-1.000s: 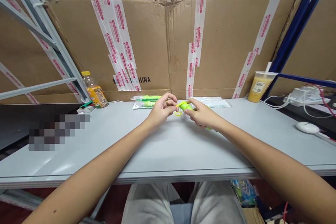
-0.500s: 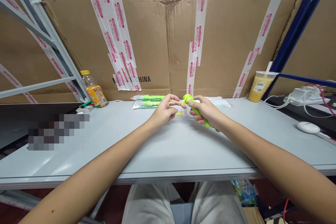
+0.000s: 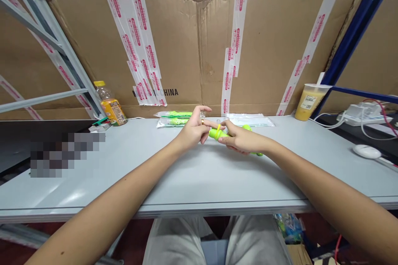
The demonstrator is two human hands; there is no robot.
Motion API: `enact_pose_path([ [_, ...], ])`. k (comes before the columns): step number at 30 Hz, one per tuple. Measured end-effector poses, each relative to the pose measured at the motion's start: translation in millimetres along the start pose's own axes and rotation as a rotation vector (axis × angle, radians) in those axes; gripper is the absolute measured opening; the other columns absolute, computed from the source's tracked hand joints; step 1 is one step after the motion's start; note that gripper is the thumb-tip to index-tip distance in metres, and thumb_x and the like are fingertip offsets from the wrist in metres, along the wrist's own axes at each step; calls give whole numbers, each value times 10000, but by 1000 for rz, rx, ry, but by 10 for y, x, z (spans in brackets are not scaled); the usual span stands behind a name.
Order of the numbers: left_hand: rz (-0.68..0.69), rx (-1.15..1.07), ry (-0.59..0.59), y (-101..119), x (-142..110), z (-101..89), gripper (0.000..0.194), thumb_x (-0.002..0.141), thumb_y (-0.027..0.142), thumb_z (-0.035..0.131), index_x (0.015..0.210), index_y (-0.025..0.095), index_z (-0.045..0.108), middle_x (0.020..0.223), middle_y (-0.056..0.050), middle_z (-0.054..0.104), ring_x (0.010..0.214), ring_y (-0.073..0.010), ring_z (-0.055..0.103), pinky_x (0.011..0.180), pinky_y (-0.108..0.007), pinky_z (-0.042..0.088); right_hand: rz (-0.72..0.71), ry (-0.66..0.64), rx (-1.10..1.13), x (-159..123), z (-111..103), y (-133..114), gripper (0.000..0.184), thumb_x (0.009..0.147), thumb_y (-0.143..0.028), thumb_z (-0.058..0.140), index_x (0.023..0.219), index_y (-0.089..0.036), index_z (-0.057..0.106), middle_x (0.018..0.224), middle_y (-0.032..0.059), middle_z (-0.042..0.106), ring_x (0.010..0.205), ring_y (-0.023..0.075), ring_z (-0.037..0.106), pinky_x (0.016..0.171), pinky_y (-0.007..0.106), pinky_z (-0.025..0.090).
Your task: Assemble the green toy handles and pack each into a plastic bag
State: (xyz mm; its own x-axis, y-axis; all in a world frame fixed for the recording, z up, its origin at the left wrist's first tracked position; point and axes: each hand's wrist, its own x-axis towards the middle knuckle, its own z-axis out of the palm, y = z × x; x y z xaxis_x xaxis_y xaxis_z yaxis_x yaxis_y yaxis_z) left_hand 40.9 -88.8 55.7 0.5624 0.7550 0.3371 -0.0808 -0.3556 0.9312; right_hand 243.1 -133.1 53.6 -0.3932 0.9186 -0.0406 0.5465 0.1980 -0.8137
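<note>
Hands [image 3: 194,130] over grey table [image 3: 155,178], taped cardboard [image 3: 186,49]

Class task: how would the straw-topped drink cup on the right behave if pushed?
The drink cup would probably tip readily: it narrows towards its base and looks well filled. Its thin-looking plastic would likely flex if gripped.
</note>
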Motion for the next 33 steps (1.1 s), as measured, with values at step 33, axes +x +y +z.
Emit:
enact_pose_path([
  [33, 311, 376, 333, -114, -99, -150, 158, 871, 209, 554, 1028, 191, 543, 828, -14, 653, 564, -91, 526, 486, -226, 433, -375, -235, 774, 18, -112, 150, 229, 963, -422, 511, 1096, -271, 400, 598, -93, 434, 358, 69, 297, 355, 196, 334],
])
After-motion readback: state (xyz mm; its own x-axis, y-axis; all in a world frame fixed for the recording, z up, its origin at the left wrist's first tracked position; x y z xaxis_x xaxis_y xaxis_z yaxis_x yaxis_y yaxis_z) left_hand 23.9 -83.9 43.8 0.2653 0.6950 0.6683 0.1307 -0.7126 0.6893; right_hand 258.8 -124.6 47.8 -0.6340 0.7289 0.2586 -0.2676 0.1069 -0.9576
